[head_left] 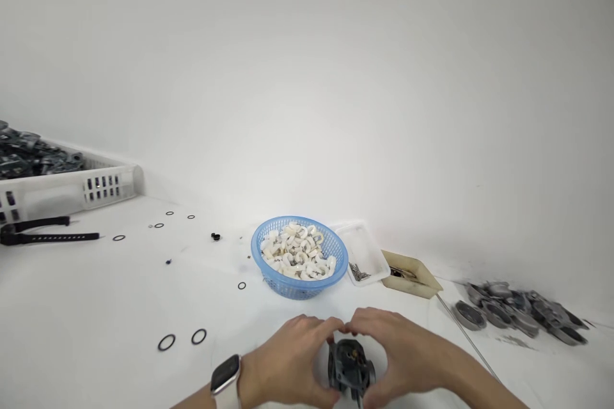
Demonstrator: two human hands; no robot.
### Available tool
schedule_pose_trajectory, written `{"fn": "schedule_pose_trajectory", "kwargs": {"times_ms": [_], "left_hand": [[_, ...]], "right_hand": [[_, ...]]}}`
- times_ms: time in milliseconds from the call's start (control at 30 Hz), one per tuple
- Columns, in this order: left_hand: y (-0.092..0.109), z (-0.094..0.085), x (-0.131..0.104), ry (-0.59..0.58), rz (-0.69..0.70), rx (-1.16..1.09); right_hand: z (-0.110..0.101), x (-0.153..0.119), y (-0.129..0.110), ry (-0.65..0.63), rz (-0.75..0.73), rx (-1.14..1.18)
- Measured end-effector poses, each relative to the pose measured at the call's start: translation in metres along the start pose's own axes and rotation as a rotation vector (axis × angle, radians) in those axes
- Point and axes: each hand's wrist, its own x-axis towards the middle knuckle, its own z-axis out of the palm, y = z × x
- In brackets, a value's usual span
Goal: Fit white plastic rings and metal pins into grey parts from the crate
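Observation:
At the bottom centre, a dark grey metal part sits between my two hands. My left hand, with a watch on its wrist, curls round the part's left side. My right hand curls round its right side, with the thumb low by the part's lower edge. The index fingertips of both hands meet above the part. Just beyond the hands stands a blue basket filled with white rings.
Right of the basket are a white tray with small metal pieces, a beige tray, a thin rod and dark metal parts. Black rings, a black strap and a white crate of metal parts lie left.

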Motion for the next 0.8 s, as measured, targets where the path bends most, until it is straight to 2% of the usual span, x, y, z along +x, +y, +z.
{"fn": "schedule_pose_trajectory", "kwargs": {"times_ms": [100,167,233,300,400,500,633,800], "left_hand": [[-0.002,0.001,0.000,0.010,0.023,0.041],[-0.003,0.001,-0.001,0.002,0.038,0.057],[-0.004,0.001,-0.001,-0.014,0.061,0.069],[-0.006,0.002,0.000,-0.045,0.085,0.086],[-0.015,0.008,0.006,-0.078,0.121,0.125],[-0.028,0.019,0.015,-0.044,0.162,0.199],[-0.042,0.033,0.024,-0.012,0.180,0.265],[-0.042,0.037,0.025,-0.007,0.224,0.348]], "right_hand": [[-0.031,0.012,-0.005,0.116,0.041,-0.040],[-0.050,0.036,-0.006,0.219,0.020,-0.147],[-0.060,0.069,-0.006,0.256,0.003,-0.225],[-0.060,0.107,-0.003,0.248,0.006,-0.288],[-0.048,0.161,0.001,0.207,0.018,-0.385],[-0.033,0.199,0.005,0.168,0.032,-0.446],[-0.024,0.224,0.009,0.141,0.063,-0.479],[-0.033,0.225,0.010,0.158,0.053,-0.418]]}}
